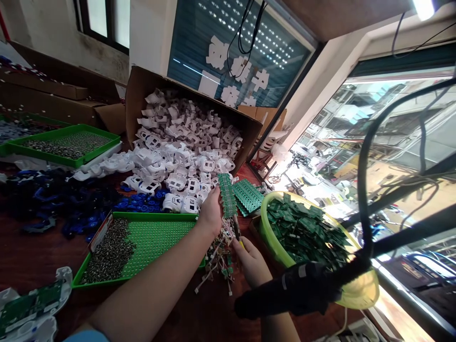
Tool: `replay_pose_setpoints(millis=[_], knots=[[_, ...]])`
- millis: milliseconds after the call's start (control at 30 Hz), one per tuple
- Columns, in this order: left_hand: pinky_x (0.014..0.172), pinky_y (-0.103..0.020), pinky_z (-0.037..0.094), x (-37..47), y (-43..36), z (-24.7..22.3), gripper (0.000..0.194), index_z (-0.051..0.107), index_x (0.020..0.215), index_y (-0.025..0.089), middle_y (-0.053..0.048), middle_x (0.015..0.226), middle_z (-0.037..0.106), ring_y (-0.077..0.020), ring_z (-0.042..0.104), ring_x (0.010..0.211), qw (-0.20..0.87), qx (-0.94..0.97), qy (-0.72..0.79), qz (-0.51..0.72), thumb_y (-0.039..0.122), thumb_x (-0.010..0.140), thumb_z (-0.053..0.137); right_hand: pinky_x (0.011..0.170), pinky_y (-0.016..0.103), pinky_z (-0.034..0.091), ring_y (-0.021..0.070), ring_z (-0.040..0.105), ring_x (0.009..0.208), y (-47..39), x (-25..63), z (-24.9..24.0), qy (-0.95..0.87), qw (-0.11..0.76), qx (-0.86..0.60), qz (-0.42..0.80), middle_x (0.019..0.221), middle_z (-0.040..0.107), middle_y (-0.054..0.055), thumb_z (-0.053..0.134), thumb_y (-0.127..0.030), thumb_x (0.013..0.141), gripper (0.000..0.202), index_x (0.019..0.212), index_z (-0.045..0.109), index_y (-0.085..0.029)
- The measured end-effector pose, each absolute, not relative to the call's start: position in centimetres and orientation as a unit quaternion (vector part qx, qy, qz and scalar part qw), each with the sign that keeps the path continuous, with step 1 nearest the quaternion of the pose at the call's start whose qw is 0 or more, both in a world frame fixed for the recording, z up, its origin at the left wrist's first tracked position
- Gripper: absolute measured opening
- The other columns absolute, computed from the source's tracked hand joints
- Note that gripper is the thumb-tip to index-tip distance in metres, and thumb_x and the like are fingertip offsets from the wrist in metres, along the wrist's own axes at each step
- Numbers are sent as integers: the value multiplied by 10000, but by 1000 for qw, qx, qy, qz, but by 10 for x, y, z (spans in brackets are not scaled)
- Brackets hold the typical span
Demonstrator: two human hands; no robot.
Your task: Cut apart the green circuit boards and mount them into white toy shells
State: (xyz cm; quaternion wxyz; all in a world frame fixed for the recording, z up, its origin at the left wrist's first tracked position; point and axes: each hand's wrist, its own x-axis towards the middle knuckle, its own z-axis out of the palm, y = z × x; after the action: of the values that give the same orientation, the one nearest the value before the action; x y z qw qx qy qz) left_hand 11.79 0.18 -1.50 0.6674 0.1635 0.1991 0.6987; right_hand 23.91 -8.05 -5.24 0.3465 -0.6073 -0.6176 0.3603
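My left hand (211, 211) is closed on the edge of a long green circuit board panel (227, 195), held up above the table. My right hand (252, 260) grips a slim tool with a yellow handle (242, 244); its dark tip meets the panel's lower end. The tool's exact kind is partly hidden by the fingers. Below both hands lies a loose heap of small wired boards with white connectors (225, 271). Just beyond the panel, more green board panels (248, 195) lie stacked.
A yellow basket (265, 223) of small green boards stands at right, behind a black hanging tool (285, 290). A green tray (156, 247) with small metal parts sits at left. White plastic shells (185, 161) spill from a cardboard box (249, 124); blue parts (83, 211) lie left.
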Motion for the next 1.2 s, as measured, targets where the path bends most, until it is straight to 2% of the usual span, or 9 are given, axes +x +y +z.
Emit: replay_pose_setpoints(millis=[67,167,233,400,600,833,967,1200], knots=[[796,-322,460,115,-2,-8,173,606,855,147,-64,811,664,-218,616,874,699,201,171,664,182,701,536,542,237,336,120,385,554,-82,238,-48,-608,357,-599,381,587,383,-38,430,-553,758,370,657,403,-198],[706,-265,462,109,-6,-5,368,597,872,157,-25,754,651,-177,620,773,721,253,152,627,9,546,510,544,241,337,119,380,552,-83,237,-43,-595,374,-595,390,579,388,-35,463,-562,731,381,634,400,-198],[638,-222,442,106,-6,-7,449,586,871,167,-4,734,639,-145,605,704,726,280,154,609,-44,488,486,538,241,333,118,377,546,-84,237,-41,-588,383,-595,393,568,383,-38,481,-567,713,388,622,397,-200],[521,-177,376,96,-3,-11,508,560,928,172,8,705,614,-112,560,607,725,347,189,565,-67,481,518,498,238,318,113,369,513,-85,241,-45,-573,386,-600,403,555,373,-45,476,-562,721,378,639,400,-202],[528,-181,374,88,-5,-10,627,547,1064,187,33,646,591,-89,515,507,703,428,217,525,-76,495,543,488,236,321,114,396,500,-83,247,-53,-574,375,-610,397,532,409,-44,498,-535,719,354,635,430,-198],[619,-202,415,94,-6,-12,632,561,1090,201,-10,734,641,-146,600,664,668,474,239,521,-75,522,556,427,231,304,113,418,429,-82,250,-50,-566,352,-615,421,456,439,-41,482,-552,695,365,602,443,-201],[609,-217,421,95,-7,-12,614,554,1110,197,-30,712,658,-169,611,677,666,473,262,514,-46,547,598,413,236,290,117,418,417,-83,249,-45,-566,337,-613,436,459,455,-31,462,-564,676,369,608,432,-203],[552,-222,442,91,-4,-14,323,635,811,161,-28,695,642,-141,567,587,695,444,291,485,-13,544,585,458,237,306,109,414,454,-84,252,-45,-575,331,-623,415,492,405,-48,442,-555,701,362,623,407,-204]])
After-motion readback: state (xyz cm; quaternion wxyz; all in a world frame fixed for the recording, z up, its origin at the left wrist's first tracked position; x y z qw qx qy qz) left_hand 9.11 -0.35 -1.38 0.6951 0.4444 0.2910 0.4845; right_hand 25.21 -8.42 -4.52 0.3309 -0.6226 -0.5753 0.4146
